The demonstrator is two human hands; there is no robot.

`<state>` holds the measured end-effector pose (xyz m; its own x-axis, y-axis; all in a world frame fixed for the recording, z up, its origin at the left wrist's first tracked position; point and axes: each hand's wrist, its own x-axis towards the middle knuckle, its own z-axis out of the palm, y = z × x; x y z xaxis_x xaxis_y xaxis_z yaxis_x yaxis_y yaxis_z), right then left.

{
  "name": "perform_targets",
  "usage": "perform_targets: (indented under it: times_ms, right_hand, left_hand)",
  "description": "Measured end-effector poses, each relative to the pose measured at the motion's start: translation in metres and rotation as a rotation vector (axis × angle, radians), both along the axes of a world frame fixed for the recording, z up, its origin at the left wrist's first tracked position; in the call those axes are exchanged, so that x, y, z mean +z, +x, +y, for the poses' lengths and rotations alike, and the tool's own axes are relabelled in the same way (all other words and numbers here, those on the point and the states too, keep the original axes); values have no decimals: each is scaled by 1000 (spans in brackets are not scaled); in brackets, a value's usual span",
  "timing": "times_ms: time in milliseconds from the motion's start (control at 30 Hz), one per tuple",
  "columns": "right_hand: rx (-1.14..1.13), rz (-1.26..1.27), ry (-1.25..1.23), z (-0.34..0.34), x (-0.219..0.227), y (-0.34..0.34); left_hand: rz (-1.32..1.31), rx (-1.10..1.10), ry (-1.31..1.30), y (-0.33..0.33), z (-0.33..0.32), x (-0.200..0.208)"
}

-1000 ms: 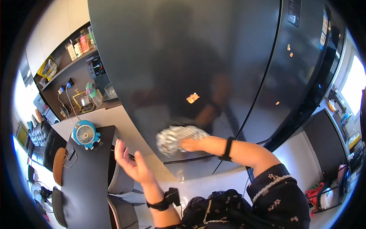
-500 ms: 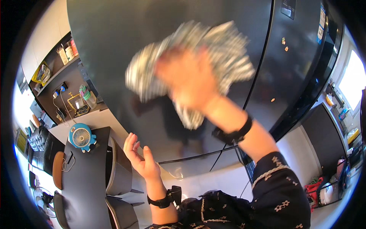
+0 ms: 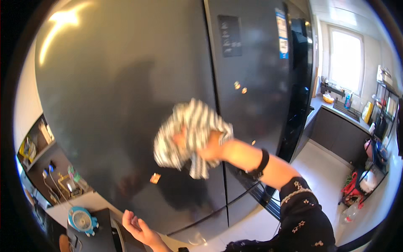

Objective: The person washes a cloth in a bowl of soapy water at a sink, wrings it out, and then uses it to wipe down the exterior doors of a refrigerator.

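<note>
A grey-and-white striped cloth (image 3: 191,119) is bunched in my right hand (image 3: 211,148), which holds it against or just in front of the dark refrigerator (image 3: 113,113). Folds of the cloth wrap over the fingers and hide part of them. My left hand (image 3: 140,229) is low at the left, before the refrigerator's lower part, holding nothing, its fingers apart and slightly curled. Below the cloth a small orange-and-white magnet or sticker (image 3: 155,178) shows on the left door.
Small decorations (image 3: 240,87) and a dark panel (image 3: 230,36) are on the right door. A blue fan (image 3: 82,220) stands on the dark table (image 3: 105,220) at lower left. Shelves are at left. A kitchen counter (image 3: 329,105) and a black rack (image 3: 378,155) stand at right.
The view has swung up and to the right, showing more kitchen. My right hand has moved the cloth, now more bunched, toward the door seam. The small magnet or sticker has come into sight.
</note>
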<state>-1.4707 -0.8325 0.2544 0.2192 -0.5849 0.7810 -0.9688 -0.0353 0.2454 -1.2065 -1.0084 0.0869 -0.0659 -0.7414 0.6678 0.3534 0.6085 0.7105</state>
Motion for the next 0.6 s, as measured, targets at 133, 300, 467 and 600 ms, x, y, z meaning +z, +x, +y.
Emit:
perform_targets:
  times_ms: [133,300,467,600]
  right_hand:
    - [-292,-278,-331,42,159,-14]
    - [-675,139,-1197,132,161,-149]
    - [-835,-388,-1297,146,123,-164]
    - [-558,98,-674,63,93,-78]
  left_hand:
    - [-118,24,-185,-29,24,7]
    - [-61,-21,-175,-46,40,19]
    - [-70,-31,-278,-75,57,32]
    - [-87,-78,-488,-129,95,39]
